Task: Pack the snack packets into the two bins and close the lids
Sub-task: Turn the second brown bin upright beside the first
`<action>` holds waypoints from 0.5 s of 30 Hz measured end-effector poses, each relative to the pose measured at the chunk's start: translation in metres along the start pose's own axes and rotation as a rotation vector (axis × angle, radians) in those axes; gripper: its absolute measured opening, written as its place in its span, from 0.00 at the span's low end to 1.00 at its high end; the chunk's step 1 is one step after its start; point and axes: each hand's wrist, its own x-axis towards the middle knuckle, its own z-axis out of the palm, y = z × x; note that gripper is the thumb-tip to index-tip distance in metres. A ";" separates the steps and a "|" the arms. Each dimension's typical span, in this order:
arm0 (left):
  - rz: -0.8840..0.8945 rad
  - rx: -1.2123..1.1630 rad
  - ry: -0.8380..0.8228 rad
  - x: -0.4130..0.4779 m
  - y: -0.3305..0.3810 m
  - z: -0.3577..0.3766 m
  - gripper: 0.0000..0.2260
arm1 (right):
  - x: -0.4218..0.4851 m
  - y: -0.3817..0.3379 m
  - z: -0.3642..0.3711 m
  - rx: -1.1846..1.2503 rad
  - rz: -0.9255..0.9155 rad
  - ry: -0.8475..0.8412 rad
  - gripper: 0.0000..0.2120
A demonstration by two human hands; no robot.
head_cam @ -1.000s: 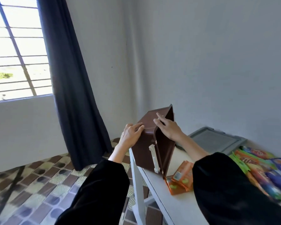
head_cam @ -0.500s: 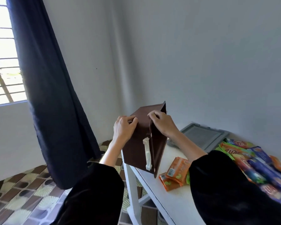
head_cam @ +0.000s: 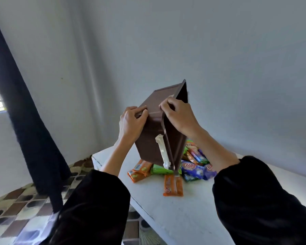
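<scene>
Both my arms reach forward and up; my left hand [head_cam: 131, 121] grips the outer wall of the brown bin [head_cam: 154, 138]; my right hand [head_cam: 178, 115] curls its fingers over the rim. The bin is tipped steeply on end, just over the snack packets [head_cam: 193, 167] heaped on the white table [head_cam: 184, 218].

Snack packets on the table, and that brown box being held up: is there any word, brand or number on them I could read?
Nothing reads clearly.
Nearest orange packet: logo at its lower end, too blurred.
Blue packets: round logos, letters illegible.
Left orange packets: pale label patches, too small.
Brown bin: no writing visible.
</scene>
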 end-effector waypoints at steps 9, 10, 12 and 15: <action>-0.021 -0.195 -0.219 -0.123 0.071 0.062 0.19 | -0.129 0.030 -0.103 -0.101 0.167 0.033 0.15; -0.015 -0.200 -0.248 -0.137 0.076 0.067 0.18 | -0.143 0.032 -0.111 -0.110 0.189 0.035 0.15; 0.009 -0.214 -0.293 -0.162 0.085 0.076 0.16 | -0.169 0.036 -0.125 -0.117 0.237 0.038 0.14; 0.028 -0.198 -0.331 -0.192 0.096 0.086 0.13 | -0.201 0.041 -0.142 -0.132 0.309 0.056 0.13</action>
